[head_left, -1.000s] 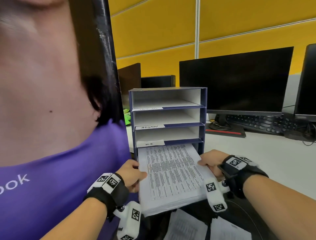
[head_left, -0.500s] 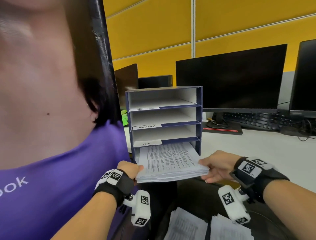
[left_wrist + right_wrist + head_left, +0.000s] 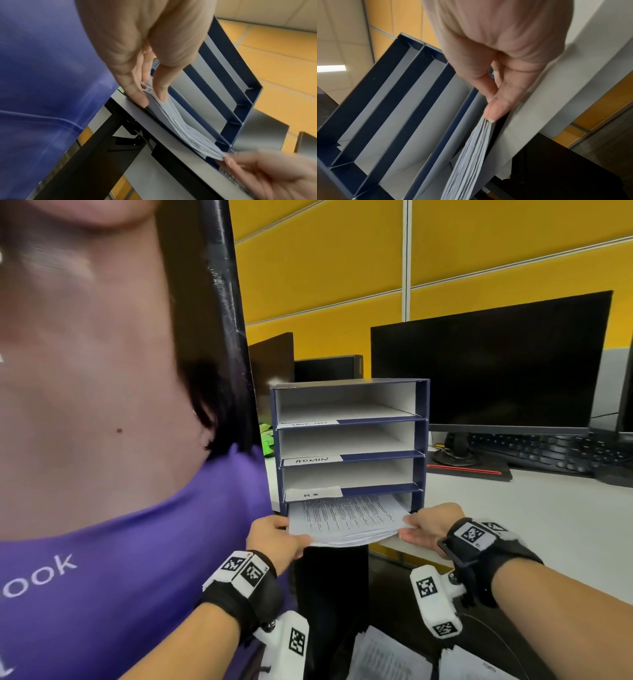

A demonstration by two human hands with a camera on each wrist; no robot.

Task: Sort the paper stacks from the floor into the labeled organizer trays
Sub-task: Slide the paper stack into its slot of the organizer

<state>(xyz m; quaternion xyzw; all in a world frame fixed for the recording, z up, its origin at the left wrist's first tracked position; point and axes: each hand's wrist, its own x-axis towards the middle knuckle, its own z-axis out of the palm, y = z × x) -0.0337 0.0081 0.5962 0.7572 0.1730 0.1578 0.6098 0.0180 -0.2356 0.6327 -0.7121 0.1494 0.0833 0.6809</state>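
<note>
Pinching paper stack half inside organizer bottom tray: left hand, right hand; monitor behind.

An office is shown. A white desk is backed by yellow partition panels with grey seams, as in a cubicle. Black monitors are stood on the desk, with a keyboard set beneath them. A blue organizer with four trays is placed at the desk's edge; handwritten labels are stuck to its shelves, one reading "ADMIN". Printed papers are seen in the lowest tray, and ceiling tiles with a strip light are caught in the right wrist view.
</note>
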